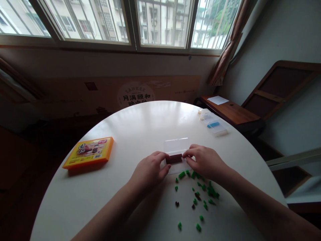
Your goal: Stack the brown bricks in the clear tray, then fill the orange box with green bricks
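Observation:
A compact row of dark brown toy bricks (174,159) lies in a small clear plastic box (173,171), whose transparent lid (176,144) stands open on the far side. My left hand (150,167) grips the row's left end between thumb and forefinger. At the right end, the bent fingers of my right hand (204,160) pinch the edge of the brown bricks; whether a separate small piece is between the fingertips I cannot make out. Loose green bricks (182,175) are scattered just below the box and under my right wrist, with a few brown pieces (177,203) among them.
On the round white table (140,122), an orange-yellow game box (89,152) lies at left. Clear plastic cases (218,130), one with a blue strip inside, lie near the far right edge. Beyond is a wooden chair (233,110) with paper on it.

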Available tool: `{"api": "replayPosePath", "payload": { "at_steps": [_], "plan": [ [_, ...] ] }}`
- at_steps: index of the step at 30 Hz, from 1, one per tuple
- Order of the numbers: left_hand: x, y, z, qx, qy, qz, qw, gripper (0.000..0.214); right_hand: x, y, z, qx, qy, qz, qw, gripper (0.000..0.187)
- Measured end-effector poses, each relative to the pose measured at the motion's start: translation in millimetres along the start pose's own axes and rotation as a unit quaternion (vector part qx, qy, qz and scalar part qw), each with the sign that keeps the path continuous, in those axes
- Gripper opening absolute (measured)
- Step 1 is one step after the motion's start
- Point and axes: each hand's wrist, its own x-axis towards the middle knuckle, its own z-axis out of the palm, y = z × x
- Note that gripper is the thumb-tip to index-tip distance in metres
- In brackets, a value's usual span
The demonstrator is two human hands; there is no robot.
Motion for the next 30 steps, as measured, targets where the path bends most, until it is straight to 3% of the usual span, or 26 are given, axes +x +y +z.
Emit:
{"api": "replayPosePath", "payload": {
  "at_steps": [7, 11, 14, 18, 22, 30],
  "plan": [
    [-1, 4, -7.4, 0.013, -0.003, -0.006, 1.000, 0.021, -6, 1, -12, 0.018, 0.041, -0.012, 0.999, 0.026],
    [-6, 10, -21.6, 0.048, -0.003, -0.022, 0.999, 0.023, -16, -2, -26, 0.053, 0.037, -0.065, 0.996, 0.026],
    [-10, 14, -28.3, 0.059, -0.026, 0.016, 0.998, 0.019, -26, -5, -39, 0.068, 0.003, -0.124, 0.990, 0.022],
    [-15, 21, -24.3, 0.031, -0.130, 0.124, 0.983, 0.004, -34, -2, -52, 0.042, -0.101, -0.183, 0.977, 0.023],
    [-17, 26, -16.1, 0.000, -0.196, 0.162, 0.967, 0.013, -37, 4, -55, 0.015, -0.166, -0.181, 0.969, 0.029],
    [-17, 25, -10.8, -0.026, -0.212, 0.177, 0.961, 0.022, -41, 17, -62, 0.025, -0.204, -0.141, 0.968, 0.025]
  ]
}}
